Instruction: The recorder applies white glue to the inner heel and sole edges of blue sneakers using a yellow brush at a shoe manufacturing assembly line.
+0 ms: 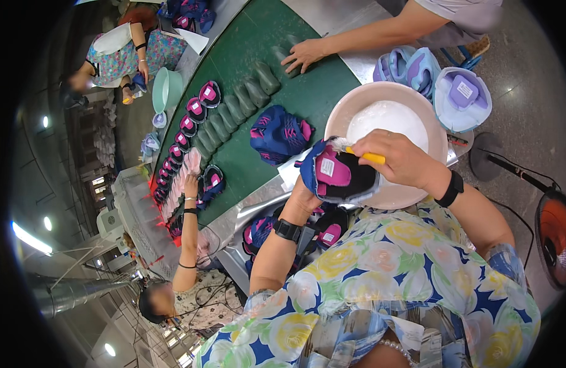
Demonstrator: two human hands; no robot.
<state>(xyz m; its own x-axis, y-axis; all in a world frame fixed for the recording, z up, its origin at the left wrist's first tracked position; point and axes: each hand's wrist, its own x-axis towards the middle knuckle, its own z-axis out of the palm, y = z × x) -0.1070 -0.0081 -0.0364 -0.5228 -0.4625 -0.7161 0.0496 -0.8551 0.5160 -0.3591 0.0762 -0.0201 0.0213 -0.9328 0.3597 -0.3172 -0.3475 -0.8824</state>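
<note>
My left hand (303, 197) grips a navy shoe upper (360, 180) with a pink tongue from below, its black inside facing up. My right hand (398, 154) pinches a brush (373, 158) by its yellow handle, the pale bristles touching or just over the upper's far edge. Under and beyond both stands a pinkish-beige basin (440, 132) with white liquid (387, 116) in it. Left of the basin, another navy and pink upper (277, 135) sits on the green belt (307, 101). More uppers (261, 233) lie below my left forearm.
Grey-green shoe lasts (234, 109) and uppers (196, 110) line the belt. A co-worker's hand (304, 54) touches a last across from me; another's hand (191, 186) is at the left. Purple-blue uppers (461, 98) sit right of the basin, near a round heater (556, 230).
</note>
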